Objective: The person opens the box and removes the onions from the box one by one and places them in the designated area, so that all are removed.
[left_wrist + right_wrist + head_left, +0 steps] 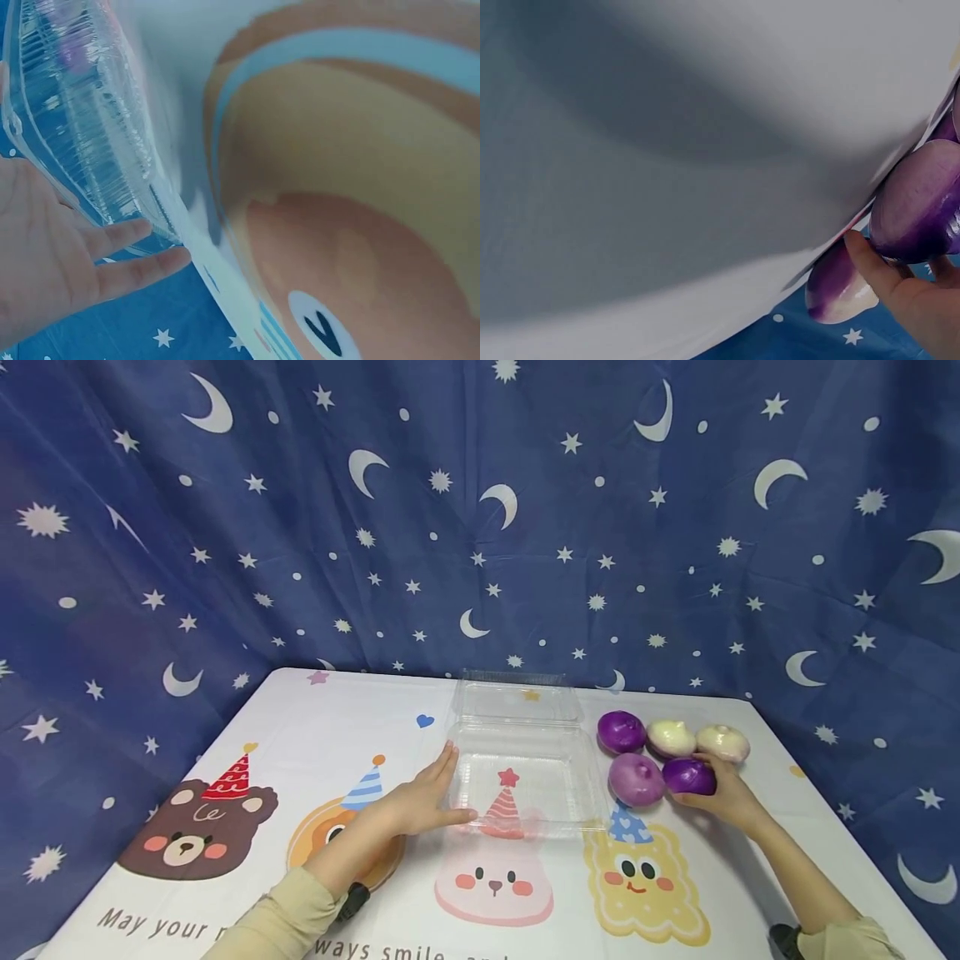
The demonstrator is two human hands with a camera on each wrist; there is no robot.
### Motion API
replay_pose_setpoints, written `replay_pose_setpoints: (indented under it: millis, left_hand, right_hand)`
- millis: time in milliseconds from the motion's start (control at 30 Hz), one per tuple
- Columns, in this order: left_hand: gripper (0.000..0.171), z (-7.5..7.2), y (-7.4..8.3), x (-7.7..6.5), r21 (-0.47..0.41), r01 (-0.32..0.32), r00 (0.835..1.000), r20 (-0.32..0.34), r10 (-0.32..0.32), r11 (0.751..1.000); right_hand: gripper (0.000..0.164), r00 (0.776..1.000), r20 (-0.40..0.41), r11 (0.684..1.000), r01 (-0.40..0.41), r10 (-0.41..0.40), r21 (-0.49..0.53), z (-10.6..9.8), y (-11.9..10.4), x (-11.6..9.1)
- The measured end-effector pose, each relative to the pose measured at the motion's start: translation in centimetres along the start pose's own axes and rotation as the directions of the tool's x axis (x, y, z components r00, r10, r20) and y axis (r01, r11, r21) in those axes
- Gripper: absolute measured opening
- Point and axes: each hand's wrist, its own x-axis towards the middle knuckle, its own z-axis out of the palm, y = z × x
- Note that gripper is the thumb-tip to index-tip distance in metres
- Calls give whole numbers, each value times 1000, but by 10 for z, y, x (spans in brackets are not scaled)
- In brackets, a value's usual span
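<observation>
An open clear plastic clamshell box lies on the table, its lid folded back toward the curtain. My left hand is at the box's left side with fingers spread and thumb along the front corner. The left wrist view shows straight fingers against the box's ribbed wall. On the right, my right hand holds a dark purple onion between thumb and fingers. Close around it sit a lighter purple onion, another dark purple onion and two pale onions.
The white tablecloth carries printed cartoon figures, among them a bear and a yellow biscuit. A blue curtain with moons and stars hangs behind the table's far edge.
</observation>
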Motion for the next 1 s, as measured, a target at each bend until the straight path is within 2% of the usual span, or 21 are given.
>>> replay_pose_setpoints:
  millis: [200,433,533,800,1000]
  left_hand:
    - [102,2,-3,3,28,-31,1000,6,31,999]
    - [102,0,-1,4,66,-26,1000,7,26,997]
    - [101,-1,1,3,55,-11,1000,6,11,998]
    - [101,-2,3,2,47,-3,1000,5,3,999]
    - [99,0,2,1,43,5,1000,-11,-5,999]
  right_hand:
    - [73,999,-22,999,32,-32,9,1,3,-3]
    - [74,997,-32,997,69,-68,16,0,3,0]
    - [76,996,-33,996,84,-84,7,1,4,1]
    - [75,995,-58,996,78,-75,48,-1,4,-2]
    - [70,997,-42,996,61,-58,63,-3,2,-1]
